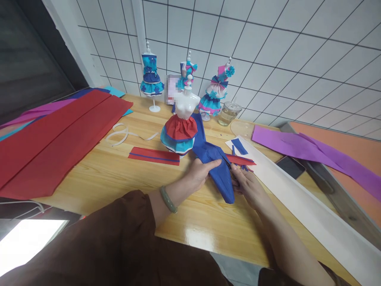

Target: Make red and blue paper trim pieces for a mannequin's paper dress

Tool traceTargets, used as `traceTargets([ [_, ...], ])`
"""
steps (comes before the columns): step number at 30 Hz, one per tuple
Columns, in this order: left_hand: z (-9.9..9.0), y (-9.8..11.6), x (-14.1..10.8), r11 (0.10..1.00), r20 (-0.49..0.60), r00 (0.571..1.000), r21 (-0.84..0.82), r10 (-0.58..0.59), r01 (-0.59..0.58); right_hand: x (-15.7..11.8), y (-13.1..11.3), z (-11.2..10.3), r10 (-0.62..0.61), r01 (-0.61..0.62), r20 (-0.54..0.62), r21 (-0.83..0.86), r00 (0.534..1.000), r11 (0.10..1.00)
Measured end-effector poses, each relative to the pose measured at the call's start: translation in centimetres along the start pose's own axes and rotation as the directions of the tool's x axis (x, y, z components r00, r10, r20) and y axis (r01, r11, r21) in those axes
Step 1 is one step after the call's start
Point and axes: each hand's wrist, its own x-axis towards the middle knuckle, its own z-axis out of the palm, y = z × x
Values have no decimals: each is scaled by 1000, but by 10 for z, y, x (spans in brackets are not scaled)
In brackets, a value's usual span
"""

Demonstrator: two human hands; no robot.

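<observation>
My left hand (199, 174) is closed on a length of blue crepe paper (222, 183), thumb on top. The paper trails back past the mannequin, and its loose end hangs toward me. At its right edge, my right hand (245, 182) is closed round dark scissors (228, 161), mostly hidden by the fingers and paper. Just beyond my left hand stands a small white mannequin (187, 104) in a skirt of red and light-blue tiers (180, 128). A red strip with a blue line (153, 155) lies left of my hands. Another red strip (242, 160) lies beyond my right hand, with blue scraps.
Dressed mini mannequins (149, 73) stand along the tiled wall, near a glass jar (229, 113). Red sheets (65, 139) cover the table's left side, beside a white ribbon (120, 135). On the right are white paper (294, 198), purple paper (300, 147) and a phone (290, 167).
</observation>
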Motion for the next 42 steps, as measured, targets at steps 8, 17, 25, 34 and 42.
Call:
traceTargets([
  [8,-1,0,1,1000,3,1000,-5,-6,6,-2,-6,2,6,-6,-28,19,1000,1000],
  [17,-3,2,4,1000,-15,1000,-20,-1,1,-3,-7,1,-10,10,-32,0,999,1000],
  [25,-4,9,7,998,-51,999,-61,10,-13,-7,-12,-13,-101,63,-120,-288,988,956],
  [34,-2,6,0,995,72,993,-24,-92,94,-9,-16,-29,-261,163,-436,-249,861,955],
  [42,-2,-1,-14,966,262,933,137,-249,219,0,-8,-17,7,10,-154,104,988,995],
])
